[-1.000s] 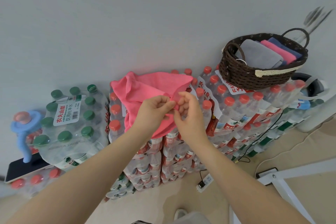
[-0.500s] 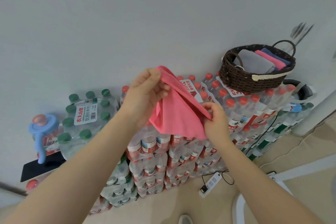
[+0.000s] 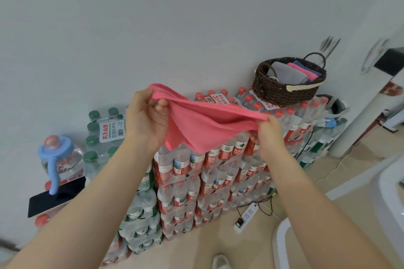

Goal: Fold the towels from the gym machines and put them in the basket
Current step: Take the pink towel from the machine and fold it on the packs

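Soft pink cloth towel (image 3: 203, 126) stretched in air between hands, above stacked water bottle packs (image 3: 196, 172). Left hand (image 3: 146, 120) pinches one corner, right hand (image 3: 267, 132) pinches other. Dark woven basket (image 3: 282, 91) sits well apart, right.

Open air above stacked bottles (image 3: 218, 159)

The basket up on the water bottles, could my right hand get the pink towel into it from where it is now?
Probably yes. The basket sits open-topped on the bottle packs, up and right of the right hand, with nothing between them. But both it and the left hand grip the unfolded pink towel.
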Action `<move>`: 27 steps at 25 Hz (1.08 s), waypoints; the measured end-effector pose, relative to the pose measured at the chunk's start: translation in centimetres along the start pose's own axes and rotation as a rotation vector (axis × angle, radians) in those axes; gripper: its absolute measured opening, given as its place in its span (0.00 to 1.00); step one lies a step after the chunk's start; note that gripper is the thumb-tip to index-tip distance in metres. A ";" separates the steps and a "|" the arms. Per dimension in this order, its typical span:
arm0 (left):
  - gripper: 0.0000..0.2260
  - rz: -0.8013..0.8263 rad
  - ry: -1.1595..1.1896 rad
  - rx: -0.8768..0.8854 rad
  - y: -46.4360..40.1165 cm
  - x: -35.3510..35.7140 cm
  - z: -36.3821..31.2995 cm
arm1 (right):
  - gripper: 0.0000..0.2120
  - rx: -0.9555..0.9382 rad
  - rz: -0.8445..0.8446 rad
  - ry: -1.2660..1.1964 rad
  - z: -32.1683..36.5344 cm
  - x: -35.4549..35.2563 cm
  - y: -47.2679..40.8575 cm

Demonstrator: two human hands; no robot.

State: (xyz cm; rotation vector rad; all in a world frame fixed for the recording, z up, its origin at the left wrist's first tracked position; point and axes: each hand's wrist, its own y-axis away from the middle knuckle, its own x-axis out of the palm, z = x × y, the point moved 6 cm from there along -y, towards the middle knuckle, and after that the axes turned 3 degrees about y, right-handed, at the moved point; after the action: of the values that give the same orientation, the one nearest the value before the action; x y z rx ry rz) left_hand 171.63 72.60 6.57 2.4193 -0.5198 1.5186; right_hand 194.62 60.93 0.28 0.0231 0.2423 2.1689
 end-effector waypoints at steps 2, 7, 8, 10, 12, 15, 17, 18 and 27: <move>0.16 0.019 0.105 -0.017 0.6 0.7 -1.3 | 0.10 -0.159 -0.070 -0.264 3.8 0.1 1.5; 0.06 -0.014 0.218 0.018 1.4 -0.4 -3.8 | 0.11 -0.494 -0.252 -0.241 7.8 0.0 3.0; 0.08 -0.110 0.127 0.031 1.4 -1.7 -3.6 | 0.09 -0.449 -0.303 -0.189 7.1 -0.1 2.4; 0.10 -0.295 -0.137 0.055 1.6 -4.4 -3.0 | 0.08 -0.299 -0.374 -0.115 5.0 -0.3 0.8; 0.09 -0.375 -0.292 0.031 1.6 -6.6 -2.3 | 0.08 -0.128 -0.223 0.094 3.3 0.5 -0.6; 0.08 -0.416 -0.338 -0.036 1.0 -8.8 -1.9 | 0.08 0.045 0.125 0.741 1.5 1.9 -1.5; 0.06 -0.452 -0.337 -0.063 0.5 -10.0 -1.6 | 0.09 0.066 0.144 0.792 1.4 2.6 -2.5; 0.05 -0.479 -0.333 -0.071 0.2 -10.6 -1.4 | 0.09 0.093 0.129 0.667 1.3 3.1 -3.3; 0.05 -0.629 -0.330 -0.055 -8.0 -13.1 -0.1 | 0.05 0.226 0.152 0.124 0.7 7.5 -10.9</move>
State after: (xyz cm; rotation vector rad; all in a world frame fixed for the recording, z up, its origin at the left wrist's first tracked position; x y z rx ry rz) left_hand 169.69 82.19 -5.25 2.4606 0.1489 0.8424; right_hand 199.21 73.20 -1.62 0.0362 0.5728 2.2864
